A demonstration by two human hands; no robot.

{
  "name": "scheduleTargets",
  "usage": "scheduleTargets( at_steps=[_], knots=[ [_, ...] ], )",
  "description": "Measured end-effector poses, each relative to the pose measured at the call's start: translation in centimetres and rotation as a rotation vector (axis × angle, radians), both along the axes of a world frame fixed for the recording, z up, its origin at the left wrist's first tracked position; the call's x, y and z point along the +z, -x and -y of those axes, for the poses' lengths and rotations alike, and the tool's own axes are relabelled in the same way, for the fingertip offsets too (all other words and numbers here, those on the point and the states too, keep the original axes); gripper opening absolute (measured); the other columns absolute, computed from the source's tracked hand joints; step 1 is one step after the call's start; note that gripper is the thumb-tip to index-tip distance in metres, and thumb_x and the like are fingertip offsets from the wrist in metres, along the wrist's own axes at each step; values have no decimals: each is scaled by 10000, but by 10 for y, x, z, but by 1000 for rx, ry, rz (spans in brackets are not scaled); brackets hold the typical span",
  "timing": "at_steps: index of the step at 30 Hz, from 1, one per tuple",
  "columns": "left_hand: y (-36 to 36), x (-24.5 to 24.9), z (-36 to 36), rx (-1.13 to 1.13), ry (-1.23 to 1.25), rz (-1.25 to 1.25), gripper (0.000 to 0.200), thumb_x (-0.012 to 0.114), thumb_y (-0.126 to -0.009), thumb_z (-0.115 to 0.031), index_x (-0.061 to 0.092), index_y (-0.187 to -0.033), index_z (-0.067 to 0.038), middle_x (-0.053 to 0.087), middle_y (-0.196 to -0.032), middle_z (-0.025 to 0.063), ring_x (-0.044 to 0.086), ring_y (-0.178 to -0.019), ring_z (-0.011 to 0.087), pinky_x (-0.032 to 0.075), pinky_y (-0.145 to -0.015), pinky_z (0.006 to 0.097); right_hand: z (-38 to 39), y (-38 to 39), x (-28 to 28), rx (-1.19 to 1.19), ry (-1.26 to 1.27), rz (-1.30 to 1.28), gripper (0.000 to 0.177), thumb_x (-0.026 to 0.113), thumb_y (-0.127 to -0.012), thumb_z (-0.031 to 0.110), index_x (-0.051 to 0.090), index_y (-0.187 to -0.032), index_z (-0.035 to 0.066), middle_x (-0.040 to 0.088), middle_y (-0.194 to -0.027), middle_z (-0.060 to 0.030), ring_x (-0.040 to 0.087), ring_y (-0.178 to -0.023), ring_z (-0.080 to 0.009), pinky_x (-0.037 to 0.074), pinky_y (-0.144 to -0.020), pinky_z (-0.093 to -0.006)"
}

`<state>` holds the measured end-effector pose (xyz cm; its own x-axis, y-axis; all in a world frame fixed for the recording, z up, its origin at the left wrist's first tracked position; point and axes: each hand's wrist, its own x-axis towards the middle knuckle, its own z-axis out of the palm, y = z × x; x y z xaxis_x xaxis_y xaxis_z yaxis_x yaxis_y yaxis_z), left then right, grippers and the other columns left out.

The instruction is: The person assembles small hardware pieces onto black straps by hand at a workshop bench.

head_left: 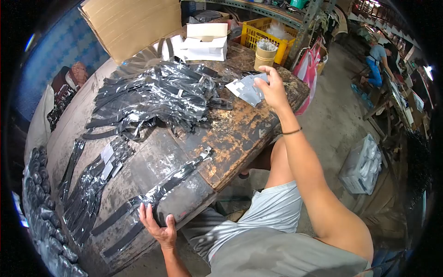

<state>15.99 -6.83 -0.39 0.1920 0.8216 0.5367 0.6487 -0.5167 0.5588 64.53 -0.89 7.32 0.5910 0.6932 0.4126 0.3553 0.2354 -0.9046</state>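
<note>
My right hand (pixel 273 88) reaches to the far right of the table, thumb and fingers closed on grey-and-white cards (pixel 249 90). My left hand (pixel 159 227) lies at the near table edge with its fingers apart. Beside its fingertips a black belt (pixel 173 177) in shiny clear plastic stretches across the table, its metal buckle (pixel 206 152) toward the right. Two dark strap ends (pixel 121 242) lie to the left of that hand. A large heap of plastic-wrapped black belts (pixel 157 92) covers the far middle. Several more belts with white-grey cards (pixel 109 159) on them lie at the left.
A paper cup (pixel 264 55) and a yellow crate (pixel 254 33) stand beyond my right hand. An opened white box (pixel 203 46) and a large cardboard box (pixel 134 25) stand at the back. On the floor at right is a clear-wrapped box (pixel 362 166); a person (pixel 376 62) bends farther off.
</note>
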Motion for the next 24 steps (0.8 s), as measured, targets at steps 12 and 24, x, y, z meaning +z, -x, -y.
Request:
scheduleTargets(
  at_steps=[12, 24],
  knots=[
    [-102, 49, 12, -531, 994, 1095, 446, 444, -1005, -282, 443, -1341, 12, 601, -1182, 137, 581, -1070, 205, 434, -965, 349, 92, 216, -34, 972, -90, 565, 335, 655, -684, 45, 624, -1014, 89, 630, -858, -92, 614, -783, -292, 498, -718, -378],
    [-99, 33, 19, -277, 736, 1108, 193, 470, -1004, -232, 543, -1007, -54, 477, -706, -22, 473, -630, 61, 417, -565, 218, 83, 214, -33, 1082, -40, 270, 247, 664, -841, 117, 640, -1084, 82, 672, -965, -132, 648, -849, -299, 522, -748, -373]
  ],
)
